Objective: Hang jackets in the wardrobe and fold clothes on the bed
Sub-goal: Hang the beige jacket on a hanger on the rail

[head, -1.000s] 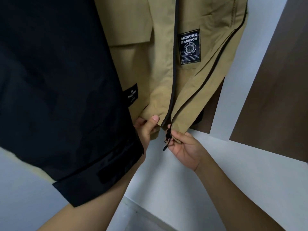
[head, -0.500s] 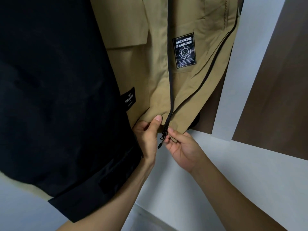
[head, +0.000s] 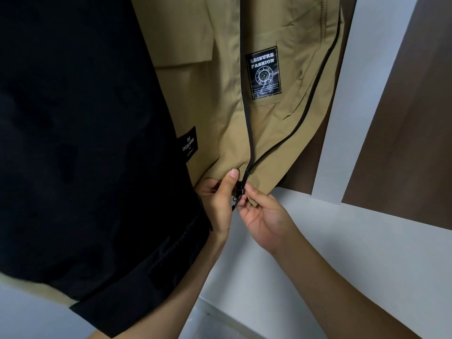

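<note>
A tan jacket (head: 269, 123) with a black "Leisure Fashion" patch hangs in front of me, its black front zipper parted at the bottom. My left hand (head: 220, 199) pinches the left hem beside the zipper slider (head: 238, 189). My right hand (head: 261, 214) pinches the right hem corner and the zipper's lower end. A black jacket (head: 80, 143) hangs to the left and covers part of the tan one and my left wrist.
White wardrobe panels (head: 342, 253) lie behind and below the jackets. Brown panels (head: 411, 133) stand at the right. A pale garment edge (head: 29, 285) shows under the black jacket at lower left.
My two hands have drawn together at the bottom of the zipper. The left thumb now lies against the slider, and the right fingers sit closer to it.
</note>
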